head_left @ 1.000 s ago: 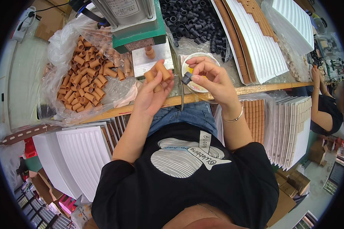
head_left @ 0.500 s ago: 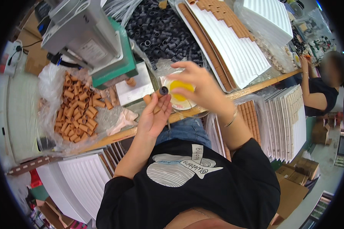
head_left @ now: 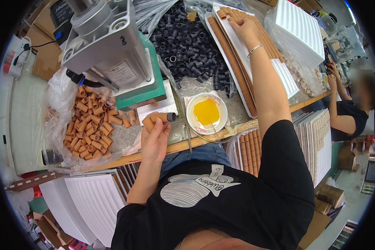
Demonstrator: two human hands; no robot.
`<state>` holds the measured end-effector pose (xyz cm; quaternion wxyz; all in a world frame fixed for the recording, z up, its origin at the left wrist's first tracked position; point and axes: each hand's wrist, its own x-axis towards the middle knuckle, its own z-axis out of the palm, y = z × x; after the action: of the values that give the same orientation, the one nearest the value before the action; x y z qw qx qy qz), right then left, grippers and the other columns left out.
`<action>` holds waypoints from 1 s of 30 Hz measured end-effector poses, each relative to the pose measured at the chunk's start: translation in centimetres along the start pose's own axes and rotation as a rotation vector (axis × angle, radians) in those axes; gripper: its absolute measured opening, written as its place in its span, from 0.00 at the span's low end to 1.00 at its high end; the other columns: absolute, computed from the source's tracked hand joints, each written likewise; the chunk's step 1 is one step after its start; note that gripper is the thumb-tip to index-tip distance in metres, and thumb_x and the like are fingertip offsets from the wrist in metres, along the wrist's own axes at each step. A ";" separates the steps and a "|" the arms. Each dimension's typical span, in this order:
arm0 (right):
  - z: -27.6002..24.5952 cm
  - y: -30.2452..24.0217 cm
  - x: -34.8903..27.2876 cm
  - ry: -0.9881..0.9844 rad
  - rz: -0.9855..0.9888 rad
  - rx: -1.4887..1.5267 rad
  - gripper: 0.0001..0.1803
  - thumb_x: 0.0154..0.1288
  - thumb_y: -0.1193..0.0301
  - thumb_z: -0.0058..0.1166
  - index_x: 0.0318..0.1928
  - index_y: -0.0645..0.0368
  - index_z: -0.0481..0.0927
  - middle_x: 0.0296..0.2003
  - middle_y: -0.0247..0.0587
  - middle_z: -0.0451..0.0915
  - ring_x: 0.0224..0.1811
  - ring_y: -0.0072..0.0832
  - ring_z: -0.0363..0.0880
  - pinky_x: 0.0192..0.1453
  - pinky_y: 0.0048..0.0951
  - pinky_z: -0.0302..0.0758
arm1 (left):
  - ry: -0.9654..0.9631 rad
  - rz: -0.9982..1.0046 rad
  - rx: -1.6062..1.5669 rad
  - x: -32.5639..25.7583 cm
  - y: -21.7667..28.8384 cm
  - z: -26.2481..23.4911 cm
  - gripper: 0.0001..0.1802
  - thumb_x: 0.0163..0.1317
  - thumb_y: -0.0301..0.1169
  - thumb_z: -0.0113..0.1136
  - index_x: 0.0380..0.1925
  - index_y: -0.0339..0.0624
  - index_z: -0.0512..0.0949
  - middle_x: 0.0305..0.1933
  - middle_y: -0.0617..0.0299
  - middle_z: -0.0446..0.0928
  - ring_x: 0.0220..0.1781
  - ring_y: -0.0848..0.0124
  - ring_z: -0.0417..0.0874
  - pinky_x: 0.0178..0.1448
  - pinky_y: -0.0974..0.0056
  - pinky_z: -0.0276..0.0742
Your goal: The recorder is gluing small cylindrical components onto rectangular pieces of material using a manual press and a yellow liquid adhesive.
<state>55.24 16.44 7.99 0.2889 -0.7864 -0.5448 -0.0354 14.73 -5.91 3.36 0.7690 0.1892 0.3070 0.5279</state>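
Observation:
My left hand (head_left: pixel 155 141) is closed around two short brown tubes. One plain brown tube (head_left: pixel 148 123) lies against the fingers; the other brown tube (head_left: pixel 160 117) has a black ring-like fitting (head_left: pixel 171 117) at its right end. My right hand (head_left: pixel 246 32) is stretched to the far end of a ridged white tray (head_left: pixel 285 75) lined with brown tubes (head_left: pixel 262 37). Its fingers are bent together at the tubes there; what they grip is hidden. Just right of my left hand stands a white bowl (head_left: pixel 223 121) with yellow liquid (head_left: pixel 206 111).
A grey press (head_left: pixel 121 62) with a green base (head_left: pixel 143 93) stands left, above a metal plate (head_left: pixel 160 100). Loose brown tubes (head_left: pixel 91 125) are heaped left of it, black fittings (head_left: pixel 187 50) behind. Stacked white trays (head_left: pixel 298 29) stand far right. Another person (head_left: pixel 350 100) works at right.
My right hand has moved from above the bowl, away and rightward to the tray's far end. My left hand has shifted slightly left and nearer, still holding the tubes. The view has shifted.

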 end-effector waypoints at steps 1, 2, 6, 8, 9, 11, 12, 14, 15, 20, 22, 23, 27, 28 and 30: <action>-0.6 0.2 -0.2 -0.010 0.001 0.003 0.24 0.56 0.50 0.63 0.39 0.60 0.83 0.35 0.48 0.85 0.39 0.42 0.84 0.45 0.40 0.78 | 0.032 0.060 0.046 0.1 0.3 0.2 0.15 0.68 0.30 0.58 0.52 0.44 0.69 0.47 0.65 0.73 0.49 0.75 0.74 0.54 0.66 0.70; -1.6 0.1 -0.8 0.051 -0.035 0.063 0.23 0.56 0.51 0.64 0.38 0.60 0.82 0.34 0.47 0.85 0.38 0.42 0.84 0.44 0.39 0.78 | 0.047 0.112 0.081 0.2 0.6 0.4 0.15 0.67 0.28 0.58 0.52 0.44 0.69 0.47 0.66 0.72 0.49 0.76 0.74 0.54 0.67 0.70; -7.2 -6.4 -11.5 -0.052 -0.200 0.279 0.15 0.56 0.62 0.66 0.37 0.60 0.80 0.31 0.42 0.85 0.34 0.35 0.84 0.37 0.32 0.78 | 0.099 0.323 0.278 1.5 0.8 -0.1 0.17 0.64 0.25 0.62 0.50 0.42 0.69 0.46 0.66 0.71 0.47 0.78 0.72 0.52 0.71 0.69; -7.6 -10.4 -18.6 -0.326 -0.337 0.492 0.15 0.54 0.69 0.67 0.41 0.58 0.78 0.30 0.38 0.84 0.31 0.33 0.83 0.35 0.29 0.77 | 0.134 0.440 0.423 1.6 0.9 -0.3 0.17 0.63 0.27 0.64 0.49 0.41 0.69 0.45 0.65 0.71 0.45 0.79 0.72 0.50 0.73 0.69; -7.4 -11.9 -21.0 -0.430 -0.445 0.565 0.17 0.53 0.71 0.68 0.43 0.57 0.77 0.30 0.37 0.84 0.30 0.32 0.82 0.34 0.27 0.77 | 0.152 0.443 0.426 1.5 1.0 -0.3 0.17 0.63 0.27 0.64 0.49 0.41 0.69 0.45 0.65 0.71 0.45 0.79 0.72 0.50 0.73 0.69; -6.1 -13.6 -24.1 -0.545 -0.506 0.651 0.24 0.51 0.70 0.69 0.50 0.54 0.76 0.33 0.36 0.82 0.31 0.33 0.79 0.38 0.30 0.75 | 0.067 0.442 0.584 1.3 1.2 -0.1 0.17 0.64 0.28 0.63 0.49 0.40 0.69 0.44 0.65 0.72 0.43 0.79 0.73 0.49 0.73 0.69; -5.8 -13.8 -24.7 -0.551 -0.503 0.653 0.24 0.51 0.70 0.69 0.50 0.54 0.76 0.33 0.36 0.82 0.31 0.33 0.79 0.38 0.30 0.75 | 0.061 0.451 0.605 1.2 1.1 0.3 0.17 0.64 0.30 0.63 0.48 0.40 0.69 0.43 0.65 0.72 0.42 0.79 0.73 0.48 0.73 0.70; -5.2 -14.1 -25.5 -0.458 -0.577 0.573 0.26 0.50 0.71 0.69 0.52 0.54 0.77 0.35 0.36 0.82 0.36 0.34 0.77 0.43 0.35 0.70 | 0.077 0.440 0.596 0.8 1.4 -0.1 0.17 0.64 0.29 0.63 0.49 0.39 0.69 0.43 0.65 0.72 0.42 0.79 0.73 0.48 0.73 0.70; -4.8 -14.4 -26.0 -0.463 -0.584 0.580 0.26 0.50 0.71 0.69 0.52 0.54 0.77 0.35 0.36 0.82 0.36 0.34 0.77 0.43 0.35 0.70 | 0.086 0.431 0.586 0.6 1.5 -0.2 0.17 0.64 0.29 0.64 0.49 0.39 0.69 0.43 0.65 0.73 0.43 0.79 0.73 0.48 0.74 0.70; -3.7 -15.3 -27.8 -0.406 -0.615 0.538 0.24 0.49 0.73 0.67 0.50 0.55 0.79 0.32 0.36 0.79 0.39 0.37 0.74 0.44 0.38 0.66 | 0.048 0.561 0.851 0.4 0.9 -0.8 0.18 0.61 0.28 0.65 0.48 0.37 0.71 0.44 0.61 0.75 0.46 0.74 0.75 0.51 0.70 0.71; -2.9 -15.1 -28.1 -0.371 -0.633 0.479 0.22 0.49 0.73 0.66 0.48 0.54 0.79 0.31 0.36 0.79 0.39 0.38 0.74 0.44 0.39 0.66 | -0.055 0.700 1.161 1.1 1.4 -1.6 0.21 0.57 0.28 0.67 0.47 0.34 0.72 0.47 0.53 0.76 0.49 0.62 0.77 0.55 0.62 0.71; -2.5 -14.9 -28.1 -0.421 -0.557 0.482 0.19 0.50 0.73 0.66 0.45 0.54 0.79 0.31 0.36 0.79 0.40 0.38 0.75 0.45 0.39 0.66 | -0.056 0.704 1.161 1.7 1.8 -1.7 0.21 0.57 0.28 0.67 0.47 0.34 0.72 0.47 0.53 0.76 0.49 0.62 0.77 0.55 0.62 0.71; -0.6 -16.3 -26.6 -0.457 -0.354 0.484 0.12 0.53 0.70 0.63 0.39 0.52 0.77 0.32 0.36 0.80 0.41 0.38 0.75 0.46 0.41 0.65 | 0.095 0.744 1.418 4.3 3.4 -2.0 0.22 0.56 0.28 0.67 0.50 0.34 0.74 0.45 0.53 0.78 0.46 0.61 0.79 0.53 0.60 0.73; -0.2 -16.8 -26.5 -0.462 -0.356 0.483 0.12 0.53 0.70 0.63 0.39 0.52 0.77 0.32 0.36 0.80 0.41 0.38 0.75 0.46 0.41 0.65 | 0.051 0.677 1.538 4.9 3.8 -2.0 0.21 0.56 0.27 0.67 0.49 0.34 0.74 0.42 0.52 0.79 0.44 0.58 0.80 0.50 0.59 0.74; 1.1 -17.9 -25.7 -0.366 -0.441 0.360 0.15 0.53 0.67 0.64 0.41 0.51 0.77 0.35 0.37 0.79 0.44 0.39 0.74 0.46 0.42 0.65 | -0.020 0.653 1.659 6.4 4.6 -2.5 0.21 0.57 0.28 0.65 0.50 0.33 0.73 0.35 0.56 0.82 0.39 0.60 0.83 0.45 0.59 0.77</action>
<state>28.91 -0.21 4.97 0.3062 -0.5791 -0.7422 0.1414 11.45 1.64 2.63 0.1983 0.7675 0.5144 0.3271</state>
